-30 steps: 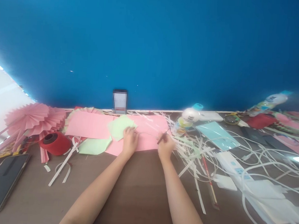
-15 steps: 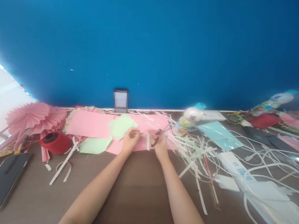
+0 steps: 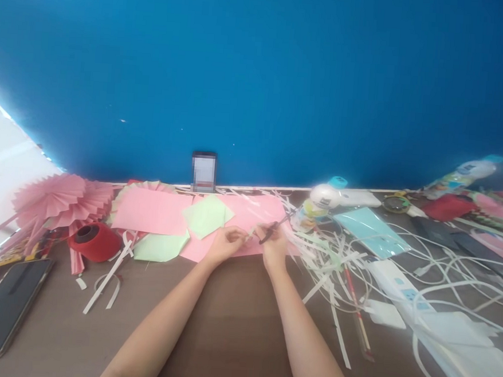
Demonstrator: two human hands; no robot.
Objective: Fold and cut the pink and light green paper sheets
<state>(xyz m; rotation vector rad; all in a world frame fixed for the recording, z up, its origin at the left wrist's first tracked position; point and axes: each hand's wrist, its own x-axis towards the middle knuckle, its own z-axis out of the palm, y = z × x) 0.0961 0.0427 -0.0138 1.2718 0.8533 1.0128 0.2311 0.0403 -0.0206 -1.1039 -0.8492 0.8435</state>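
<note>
1. Left hand (image 3: 227, 243) has slid nearer the right hand (image 3: 275, 249), and we see both over the broad pink sheet (image 3: 271, 206).
2. Just beside the left hand, we spot green paper (image 3: 202, 215) lying on the pink.
3. Dark scissors (image 3: 267, 234)! We've got them in the right hand's curled fingers.
4. Smallest, a pale strip (image 3: 250, 234) between the hands; left fingertips nearly pinched, but we can't tell what they hold.

Phone (image 3: 8, 309) left, hands (image 3: 225, 244) between, bottle (image 3: 319, 200) right
</note>
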